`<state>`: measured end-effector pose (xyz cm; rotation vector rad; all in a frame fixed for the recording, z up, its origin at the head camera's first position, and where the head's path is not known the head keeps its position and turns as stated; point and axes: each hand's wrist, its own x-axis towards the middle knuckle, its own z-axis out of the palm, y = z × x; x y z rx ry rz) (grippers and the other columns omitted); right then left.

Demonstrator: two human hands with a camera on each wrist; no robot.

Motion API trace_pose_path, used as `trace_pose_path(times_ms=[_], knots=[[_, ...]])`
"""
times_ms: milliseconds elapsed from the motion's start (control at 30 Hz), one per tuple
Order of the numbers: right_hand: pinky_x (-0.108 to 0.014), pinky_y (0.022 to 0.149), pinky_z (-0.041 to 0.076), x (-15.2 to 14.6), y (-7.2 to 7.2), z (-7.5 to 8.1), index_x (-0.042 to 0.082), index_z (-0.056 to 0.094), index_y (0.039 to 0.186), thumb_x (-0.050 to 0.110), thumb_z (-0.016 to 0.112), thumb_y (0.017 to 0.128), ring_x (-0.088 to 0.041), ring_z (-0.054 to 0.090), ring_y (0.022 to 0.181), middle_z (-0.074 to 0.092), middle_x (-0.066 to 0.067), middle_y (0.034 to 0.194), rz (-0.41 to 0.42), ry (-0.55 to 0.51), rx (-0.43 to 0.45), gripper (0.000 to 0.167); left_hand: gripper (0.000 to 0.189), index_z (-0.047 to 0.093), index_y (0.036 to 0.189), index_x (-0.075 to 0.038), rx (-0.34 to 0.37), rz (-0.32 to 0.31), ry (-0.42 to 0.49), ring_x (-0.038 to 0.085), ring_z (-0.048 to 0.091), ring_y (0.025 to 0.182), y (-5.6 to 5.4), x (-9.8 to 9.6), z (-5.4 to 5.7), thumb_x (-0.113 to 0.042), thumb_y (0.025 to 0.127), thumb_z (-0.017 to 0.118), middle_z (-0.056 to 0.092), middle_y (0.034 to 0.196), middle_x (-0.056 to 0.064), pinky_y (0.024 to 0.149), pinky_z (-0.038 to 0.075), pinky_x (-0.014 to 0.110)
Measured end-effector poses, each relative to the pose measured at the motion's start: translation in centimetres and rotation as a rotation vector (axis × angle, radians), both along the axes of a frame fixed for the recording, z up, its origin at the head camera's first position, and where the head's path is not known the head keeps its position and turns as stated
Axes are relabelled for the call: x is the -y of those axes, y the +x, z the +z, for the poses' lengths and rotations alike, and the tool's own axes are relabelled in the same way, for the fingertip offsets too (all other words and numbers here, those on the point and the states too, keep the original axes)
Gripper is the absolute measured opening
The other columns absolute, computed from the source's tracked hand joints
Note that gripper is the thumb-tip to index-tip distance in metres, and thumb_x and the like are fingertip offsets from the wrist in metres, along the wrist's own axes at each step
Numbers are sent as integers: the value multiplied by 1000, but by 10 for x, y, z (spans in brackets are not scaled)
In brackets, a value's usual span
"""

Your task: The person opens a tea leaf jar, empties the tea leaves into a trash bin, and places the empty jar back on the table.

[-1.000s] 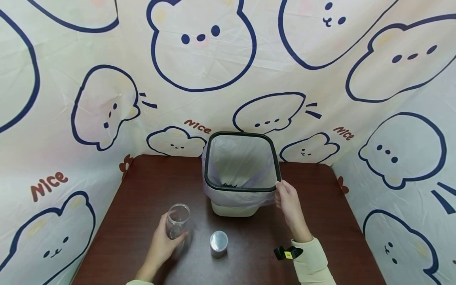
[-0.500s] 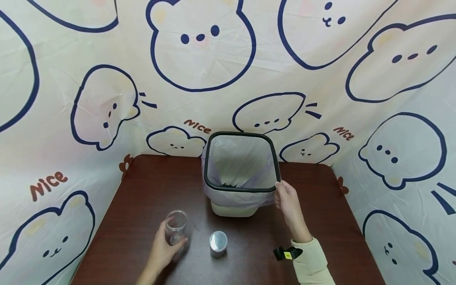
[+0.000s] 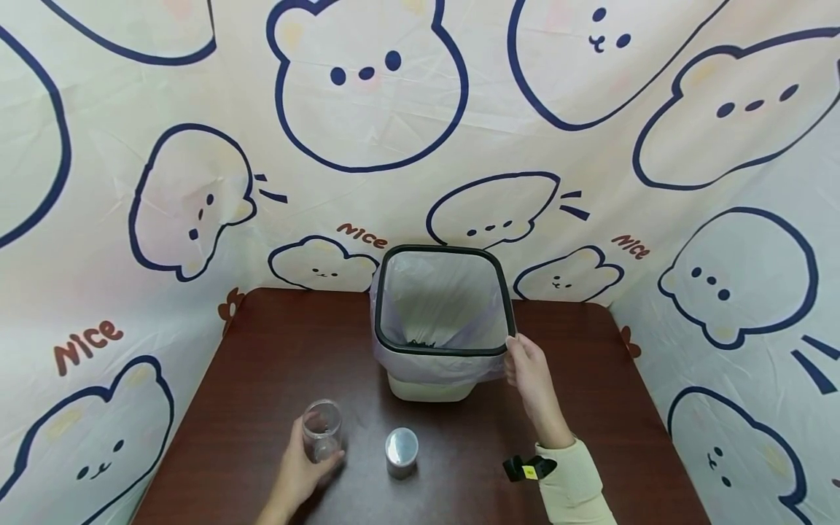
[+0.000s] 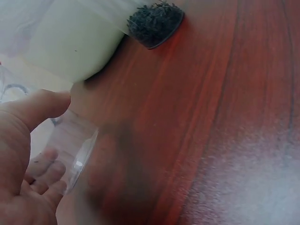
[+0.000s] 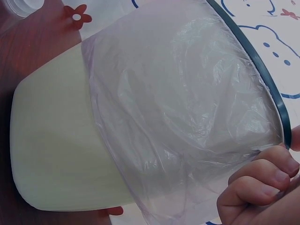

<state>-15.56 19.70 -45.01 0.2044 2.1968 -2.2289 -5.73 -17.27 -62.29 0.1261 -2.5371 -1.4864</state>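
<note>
My left hand (image 3: 294, 474) holds a clear jar (image 3: 322, 430) with no lid, thumb on one side and fingers on the other. In the left wrist view the base of this clear jar (image 4: 77, 152) is close over the table, beside its shadow. To its right stands a second jar with a silver lid (image 3: 402, 446); dark dried leaves (image 4: 154, 23) show in its bottom in the left wrist view. With thumb and curled fingers, my right hand (image 3: 530, 372) grips the dark green rim of a pale trash bin (image 5: 61, 136) at its front right corner.
A thin lilac bag (image 5: 178, 103) lines the bin and folds down over its outside. Dark bits (image 3: 420, 343) lie inside the bin. The dark red-brown table (image 3: 289, 343) is backed and flanked by a sheet with cartoon prints (image 3: 367, 138).
My left hand has brought the clear jar down and slightly left, nearer to me. My right hand stays at the bin's rim; bin and lidded jar have not moved.
</note>
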Motion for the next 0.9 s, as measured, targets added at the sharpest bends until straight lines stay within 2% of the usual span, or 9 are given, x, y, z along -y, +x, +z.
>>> trace_pose_path(times_ms=[67,167,233,400,567,700,900], knots=[[-23,48,23,0,0,0,9,38,72,20,46,108,-8,26,48,31,4,57,-1,-1,-3,38,85,45,135,-1,-29,2,16,21,62,111,1,0,-4,-5,66,94,68,120,16,92,33,6],[-23,48,23,0,0,0,9,37,72,20,46,108,-9,26,48,31,3,57,0,1,-9,38,84,45,134,0,-50,3,31,12,60,110,1,1,-7,-3,65,93,67,120,17,93,31,4],[-23,48,24,0,0,1,9,37,72,20,46,108,-9,26,48,31,3,57,0,3,-12,38,84,45,133,1,-54,3,38,10,59,110,1,2,-8,-2,64,93,67,120,18,93,30,3],[-24,48,24,0,1,1,8,38,73,20,46,108,-9,27,48,31,3,57,2,12,-15,38,86,45,134,0,-38,-5,19,22,60,111,1,3,-6,-4,64,94,66,121,18,93,29,3],[-24,49,25,1,1,1,8,38,74,21,45,109,-10,28,49,32,3,58,5,23,-12,38,85,45,134,1,-52,-17,9,34,61,111,1,3,-7,-6,65,95,66,120,19,94,29,4],[-24,49,25,1,1,1,8,38,74,21,45,109,-9,28,49,31,3,58,2,23,-15,38,83,47,132,2,-64,-6,5,35,59,111,1,4,-9,-7,65,95,65,120,20,94,28,4],[-23,48,25,2,2,1,8,38,74,21,46,109,-9,28,49,32,3,57,2,11,-12,38,86,49,131,5,-124,12,-21,36,58,108,2,7,-16,-4,60,95,64,119,23,97,26,5]])
